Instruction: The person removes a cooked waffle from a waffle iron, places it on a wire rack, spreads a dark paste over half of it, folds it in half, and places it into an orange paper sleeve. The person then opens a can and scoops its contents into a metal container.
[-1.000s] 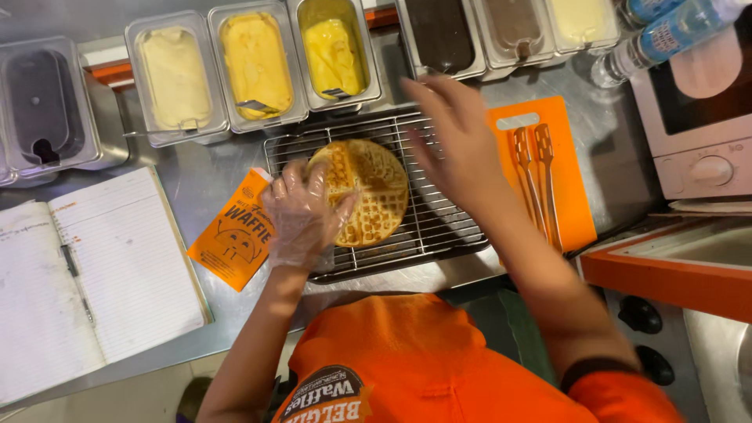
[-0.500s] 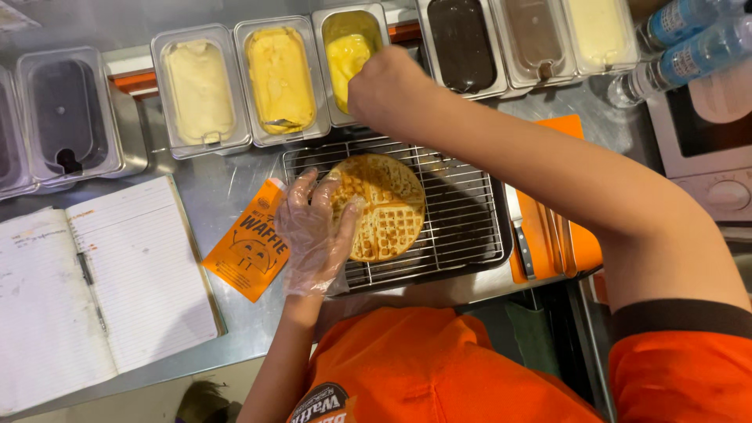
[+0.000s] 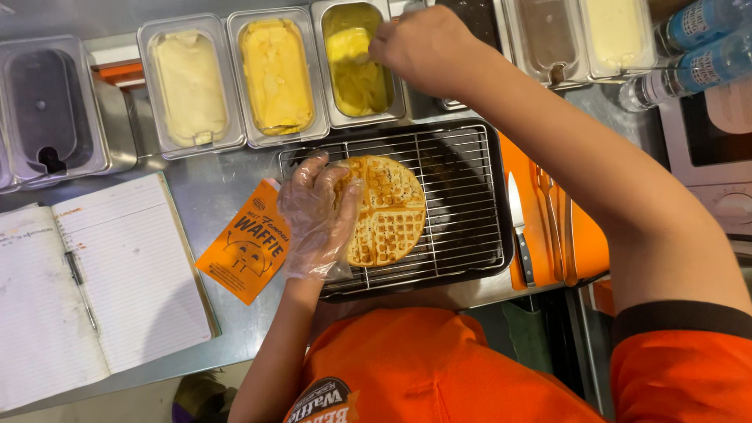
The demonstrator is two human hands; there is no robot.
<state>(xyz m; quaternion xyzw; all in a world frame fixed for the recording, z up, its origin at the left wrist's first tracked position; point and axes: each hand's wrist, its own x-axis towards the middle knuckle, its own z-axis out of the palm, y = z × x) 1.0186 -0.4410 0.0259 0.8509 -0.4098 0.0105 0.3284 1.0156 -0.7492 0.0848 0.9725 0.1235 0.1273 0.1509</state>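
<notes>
Now right hand [image 3: 427,47] farther over the yellow-filling tub [image 3: 356,63], off the waffle [image 3: 384,210].

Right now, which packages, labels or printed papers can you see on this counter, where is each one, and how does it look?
Paper sleeve: flat orange rectangle with dark print and a drawn face, left of the wire rack, partly under the gloved left hand.
Water bottles: two clear plastic ones with blue labels, lying at the top right corner.
Notebook: open, white lined pages with a pen, far left.
Shirt badge: dark patch on orange cloth, bottom edge.
</notes>
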